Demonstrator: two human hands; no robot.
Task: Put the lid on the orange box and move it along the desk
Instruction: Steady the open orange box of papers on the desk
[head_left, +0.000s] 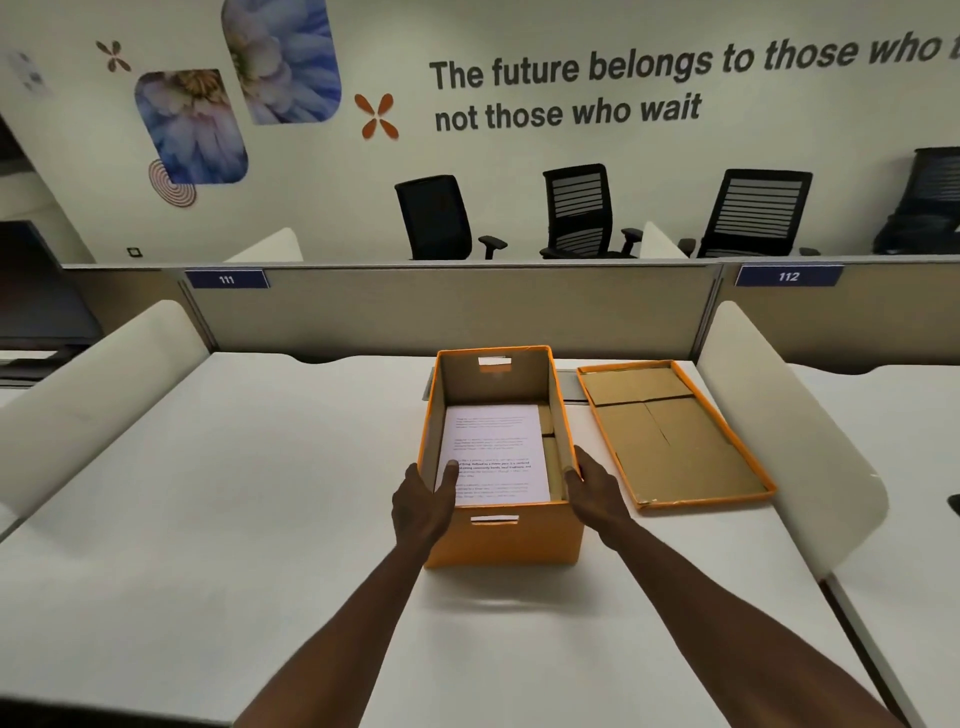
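An open orange box (511, 543) stands on the white desk (260, 493), with printed white paper (493, 452) lying inside on its floor. My left hand (422, 506) grips the box's near-left wall, thumb inside over the paper. My right hand (595, 493) holds the near-right wall, fingers on the rim. The orange lid (670, 436) lies upside down on the desk just right of the box, its brown cardboard inside facing up, apart from both hands.
White rounded dividers stand at the desk's left (98, 395) and right (784, 415) sides. A grey partition (452, 312) closes the back. A dark monitor (36, 296) sits on the neighbouring desk at far left. Black office chairs (582, 213) line the wall beyond.
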